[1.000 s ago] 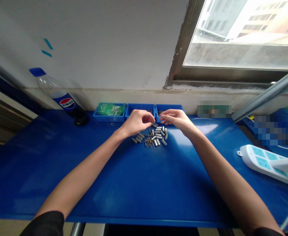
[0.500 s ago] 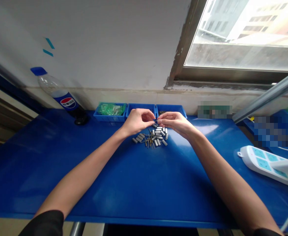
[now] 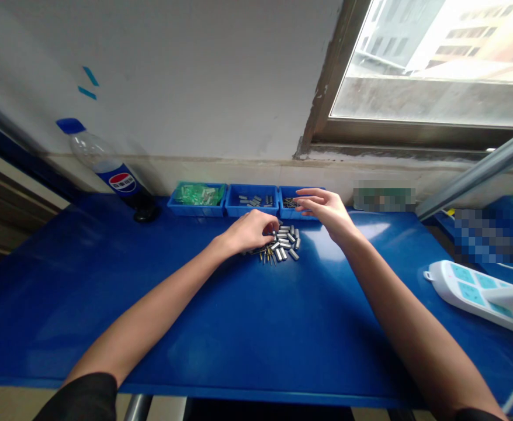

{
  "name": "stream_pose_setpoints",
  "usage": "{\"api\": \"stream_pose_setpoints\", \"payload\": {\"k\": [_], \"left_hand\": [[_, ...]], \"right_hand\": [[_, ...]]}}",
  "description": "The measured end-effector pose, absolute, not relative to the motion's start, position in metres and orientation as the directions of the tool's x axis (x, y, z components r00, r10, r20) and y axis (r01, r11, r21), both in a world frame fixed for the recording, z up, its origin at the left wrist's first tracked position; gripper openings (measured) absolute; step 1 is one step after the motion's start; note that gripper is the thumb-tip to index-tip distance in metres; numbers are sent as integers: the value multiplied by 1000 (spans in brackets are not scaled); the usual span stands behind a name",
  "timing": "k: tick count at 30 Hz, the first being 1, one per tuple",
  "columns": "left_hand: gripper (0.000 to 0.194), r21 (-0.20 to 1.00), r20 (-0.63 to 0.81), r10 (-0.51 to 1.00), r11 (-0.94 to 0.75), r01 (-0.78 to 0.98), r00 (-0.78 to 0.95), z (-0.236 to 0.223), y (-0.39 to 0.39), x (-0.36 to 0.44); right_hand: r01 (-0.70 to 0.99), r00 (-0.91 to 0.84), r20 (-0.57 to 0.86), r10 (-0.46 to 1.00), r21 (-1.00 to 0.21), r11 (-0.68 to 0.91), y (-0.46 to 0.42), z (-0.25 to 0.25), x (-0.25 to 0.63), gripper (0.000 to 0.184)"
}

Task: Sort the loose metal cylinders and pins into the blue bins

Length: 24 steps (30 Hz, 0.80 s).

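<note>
My left hand [image 3: 252,231] is low over a pile of small metal parts, thumb and fingers curled together at its left side. Whatever is between those fingertips is too small to make out. The pile holds several short silver metal cylinders [image 3: 281,254] and several thin brass-coloured screw-like pieces [image 3: 266,255]; the hand hides part of it. My right hand [image 3: 324,210] hovers at the right blue bin [image 3: 304,214], its fingers stretched out and apart with nothing visible in them. Thin dark screw-like pieces [image 3: 289,203] lie in that bin, partly behind the fingers.
The middle blue bin [image 3: 252,211] holds several grey metal pieces; the left bin [image 3: 197,211] has green bagged material. A cola bottle [image 3: 122,178] stands at the back left. A white power strip [image 3: 471,298] lies at right on the blue table [image 3: 239,339]. Wall and window lie behind.
My hands have moved apart from where their fingertips met above the pile. The left came down onto the pile; the right opened and moved slightly right and up to the right bin.
</note>
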<state>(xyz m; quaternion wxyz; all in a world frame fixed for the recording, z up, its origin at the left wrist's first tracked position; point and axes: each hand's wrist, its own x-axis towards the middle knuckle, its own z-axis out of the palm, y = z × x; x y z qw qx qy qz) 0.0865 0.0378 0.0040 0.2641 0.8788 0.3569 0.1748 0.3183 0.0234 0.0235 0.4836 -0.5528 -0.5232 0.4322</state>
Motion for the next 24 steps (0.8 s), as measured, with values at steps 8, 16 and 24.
{"api": "stream_pose_setpoints", "payload": {"k": [8,16,24], "left_hand": [[27,550,119,733,-610,571,669,2,34,89],[26,640,212,759,-584,499,616,12,38,87],[19,866,275,838,-429,257,472,30,40,84]], "right_hand": [[186,1,-12,1000,-983,-12,21,25,311,29],[190,-20,-28,999,-981,-24,20,25,310,26],[162,-141,-91,986,-984,-67,18,23,308,27]]}}
